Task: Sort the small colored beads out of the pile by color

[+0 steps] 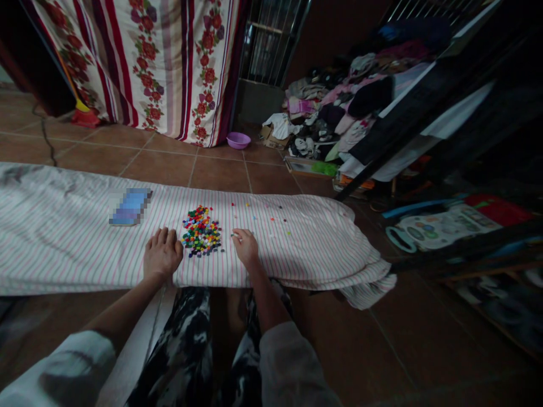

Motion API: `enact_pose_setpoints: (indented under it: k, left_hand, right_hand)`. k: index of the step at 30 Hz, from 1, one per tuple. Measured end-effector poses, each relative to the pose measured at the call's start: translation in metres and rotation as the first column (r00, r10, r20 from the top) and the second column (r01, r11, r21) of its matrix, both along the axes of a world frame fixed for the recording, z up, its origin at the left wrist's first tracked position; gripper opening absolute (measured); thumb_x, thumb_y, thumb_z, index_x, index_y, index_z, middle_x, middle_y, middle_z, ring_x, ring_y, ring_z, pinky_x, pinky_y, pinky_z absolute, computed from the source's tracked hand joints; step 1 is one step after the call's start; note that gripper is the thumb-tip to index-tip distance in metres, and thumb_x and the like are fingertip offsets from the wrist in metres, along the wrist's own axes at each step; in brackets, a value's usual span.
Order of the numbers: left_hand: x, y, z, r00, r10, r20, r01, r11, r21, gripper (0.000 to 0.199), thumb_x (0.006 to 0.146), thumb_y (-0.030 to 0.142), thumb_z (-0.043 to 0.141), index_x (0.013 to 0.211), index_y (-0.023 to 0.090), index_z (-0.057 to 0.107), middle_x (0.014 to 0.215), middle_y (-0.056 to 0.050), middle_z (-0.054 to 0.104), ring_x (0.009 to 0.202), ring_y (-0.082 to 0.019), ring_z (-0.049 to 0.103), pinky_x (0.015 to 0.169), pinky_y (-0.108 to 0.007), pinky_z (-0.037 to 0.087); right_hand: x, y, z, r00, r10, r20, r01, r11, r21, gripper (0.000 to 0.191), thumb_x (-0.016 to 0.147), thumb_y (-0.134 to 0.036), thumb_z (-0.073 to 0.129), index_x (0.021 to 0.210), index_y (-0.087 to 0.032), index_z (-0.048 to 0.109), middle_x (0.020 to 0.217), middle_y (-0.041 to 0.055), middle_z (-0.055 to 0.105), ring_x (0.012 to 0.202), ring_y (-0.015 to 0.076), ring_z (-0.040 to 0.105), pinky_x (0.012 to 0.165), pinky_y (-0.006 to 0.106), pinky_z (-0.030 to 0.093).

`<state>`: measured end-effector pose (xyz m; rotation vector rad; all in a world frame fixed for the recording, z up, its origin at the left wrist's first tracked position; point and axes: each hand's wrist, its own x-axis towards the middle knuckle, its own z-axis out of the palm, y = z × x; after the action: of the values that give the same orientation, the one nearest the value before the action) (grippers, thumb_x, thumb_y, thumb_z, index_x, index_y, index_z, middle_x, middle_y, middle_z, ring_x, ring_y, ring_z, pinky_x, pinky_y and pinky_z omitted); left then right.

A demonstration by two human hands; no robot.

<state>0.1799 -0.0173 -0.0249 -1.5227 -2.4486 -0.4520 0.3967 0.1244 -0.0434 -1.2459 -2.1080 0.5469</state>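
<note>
A heap of small multicoloured pieces, like beads or tiny bricks [201, 232], lies on a striped cloth [102, 254] spread over a long low surface. Just left of the heap, my left hand [163, 253] rests palm down on the cloth, fingers stretched out and holding nothing. My right hand [246, 246] is to the right of the heap, thumb and fingertips pinched on a small pale piece [234, 236]; its exact shape is too small to make out. Beyond and right of that hand, several single pieces [272, 219] lie spaced apart on the cloth.
A phone-like object with a blurred screen [130, 206] lies on the cloth at left. Behind are a floral curtain [169, 68], a purple basin [238, 140], a red broom [85, 116] and piled clothes [335, 107]. A dark slanting frame [407, 110] stands at right.
</note>
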Motion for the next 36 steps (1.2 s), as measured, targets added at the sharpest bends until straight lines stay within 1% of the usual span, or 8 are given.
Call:
enact_pose_setpoints:
  k: [3,6,9,12,18,23,31,36]
  left_hand:
    - [0.001,0.000,0.002,1.000,0.006,0.000,-0.006,1.000,-0.016,0.046,0.092,0.032,0.033,0.128,0.012,0.054,0.136,-0.018,0.053,0.132,-0.032,0.043,0.105,-0.047,0.036]
    - [0.001,0.000,0.003,1.000,0.019,0.002,-0.019,0.999,-0.033,0.046,0.092,0.033,0.034,0.128,0.012,0.054,0.137,-0.018,0.053,0.132,-0.032,0.043,0.106,-0.047,0.036]
    - [0.001,0.000,0.004,1.000,0.023,0.006,-0.023,0.999,-0.040,0.047,0.092,0.033,0.034,0.128,0.012,0.054,0.138,-0.018,0.052,0.132,-0.032,0.043,0.107,-0.046,0.036]
    - [0.002,0.000,0.004,1.000,0.027,0.010,-0.027,0.999,-0.041,0.047,0.092,0.033,0.033,0.129,0.011,0.054,0.138,-0.018,0.052,0.133,-0.032,0.043,0.107,-0.046,0.035]
    - [0.002,0.000,0.005,0.999,0.031,0.027,-0.030,0.999,-0.044,0.048,0.091,0.033,0.034,0.130,0.011,0.054,0.138,-0.019,0.052,0.133,-0.031,0.042,0.107,-0.047,0.035]
    - [0.002,0.000,0.005,0.999,0.035,0.042,-0.033,0.999,-0.043,0.049,0.091,0.033,0.034,0.130,0.011,0.054,0.139,-0.018,0.051,0.134,-0.031,0.042,0.108,-0.047,0.034]
    - [0.002,-0.001,0.006,0.999,0.023,0.032,-0.022,0.999,-0.028,0.048,0.092,0.032,0.032,0.129,0.011,0.054,0.138,-0.018,0.051,0.132,-0.032,0.043,0.107,-0.047,0.035]
    - [0.001,-0.001,0.003,0.999,0.015,0.034,-0.015,1.000,-0.010,0.047,0.091,0.033,0.033,0.128,0.012,0.054,0.137,-0.019,0.052,0.131,-0.033,0.043,0.105,-0.047,0.035]
  right_hand:
    - [0.007,0.003,0.000,0.995,-0.014,-0.101,0.019,0.999,0.047,0.025,0.086,-0.017,0.049,0.099,-0.021,0.071,0.098,0.0056,0.069,0.086,0.0159,0.063,0.086,0.028,0.048]
    - [0.018,0.009,0.001,0.984,-0.096,-0.153,0.108,0.991,0.074,0.026,0.087,-0.019,0.047,0.097,-0.019,0.071,0.096,0.0068,0.069,0.085,0.0171,0.063,0.084,0.029,0.049]
    - [0.029,0.016,0.002,0.966,-0.202,-0.160,0.216,0.974,0.072,0.026,0.086,-0.019,0.047,0.096,-0.018,0.071,0.096,0.0087,0.069,0.085,0.0184,0.063,0.084,0.030,0.049]
    - [0.039,0.024,-0.001,0.961,-0.242,-0.136,0.251,0.966,0.054,0.026,0.083,-0.017,0.048,0.097,-0.016,0.071,0.098,0.0099,0.069,0.083,0.0184,0.062,0.082,0.030,0.050]
    - [0.042,0.032,-0.009,0.979,-0.199,-0.031,0.201,0.977,0.070,0.027,0.082,-0.015,0.051,0.100,-0.019,0.071,0.100,0.0081,0.069,0.084,0.0178,0.062,0.083,0.029,0.049]
    - [0.039,0.033,-0.008,0.975,-0.189,0.116,0.179,0.979,0.093,0.023,0.084,-0.015,0.053,0.095,-0.020,0.072,0.093,0.0070,0.069,0.084,0.0185,0.060,0.083,0.029,0.046]
    - [0.064,0.007,-0.005,0.986,-0.042,0.161,0.028,0.995,0.093,0.019,0.086,-0.015,0.051,0.090,-0.020,0.069,0.088,0.0049,0.067,0.085,0.0170,0.059,0.080,0.025,0.044]
    - [0.071,-0.002,-0.004,0.985,-0.019,0.172,0.003,0.995,0.095,0.020,0.083,-0.011,0.051,0.089,-0.019,0.068,0.088,0.0052,0.065,0.085,0.0172,0.059,0.080,0.026,0.045]
